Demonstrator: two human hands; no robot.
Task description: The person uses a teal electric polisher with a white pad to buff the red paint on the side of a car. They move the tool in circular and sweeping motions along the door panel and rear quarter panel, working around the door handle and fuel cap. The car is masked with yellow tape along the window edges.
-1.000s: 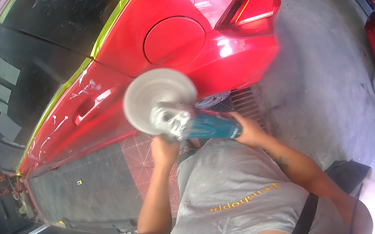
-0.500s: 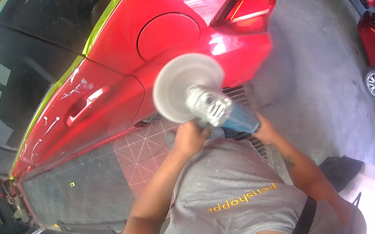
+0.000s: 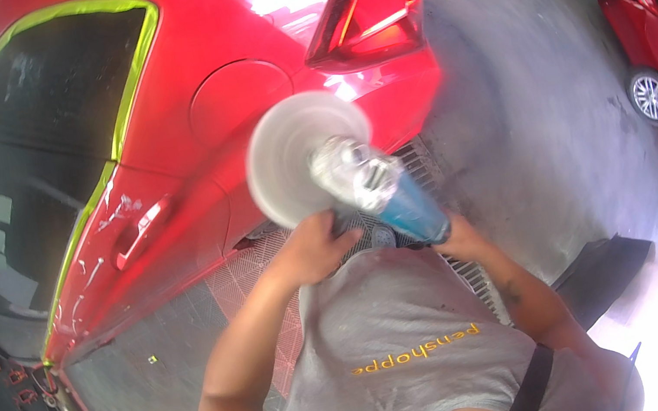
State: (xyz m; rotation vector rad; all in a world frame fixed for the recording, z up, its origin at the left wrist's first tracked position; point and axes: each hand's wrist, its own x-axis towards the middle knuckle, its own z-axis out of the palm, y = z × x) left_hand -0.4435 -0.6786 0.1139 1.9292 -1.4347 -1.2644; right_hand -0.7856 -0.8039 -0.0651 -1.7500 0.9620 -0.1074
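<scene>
Your left hand is curled closed around the front of the blue-bodied polishing machine, and your right hand grips its rear end, fingers hidden beneath it. The machine sits just above your grey shirt, its round white pad blurred, facing the glossy red car to the left, near the fuel flap.

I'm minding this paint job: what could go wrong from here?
The polisher is held up close to the red car, its white pad off the panel; it might bump the fuel flap. The left hand grips close behind the pad and could slip toward it.
</scene>
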